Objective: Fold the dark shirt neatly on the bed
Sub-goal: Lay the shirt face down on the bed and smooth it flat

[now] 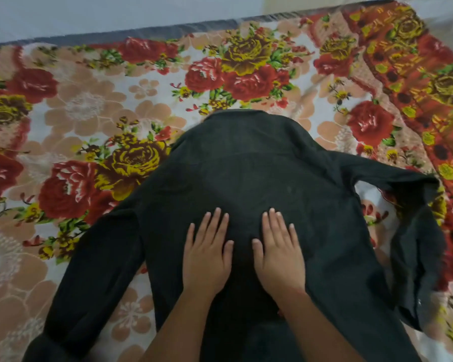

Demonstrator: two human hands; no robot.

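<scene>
Pressing flat-palmed, grasping nothing, left grip [207, 259] and right grip [279, 259] pin the shirt [246, 163] back-up on the bed [89, 108], probably smoothing before folding.

No readable text, labels, numbers — shirt [259, 178], bedspread [89, 105] alike.
</scene>
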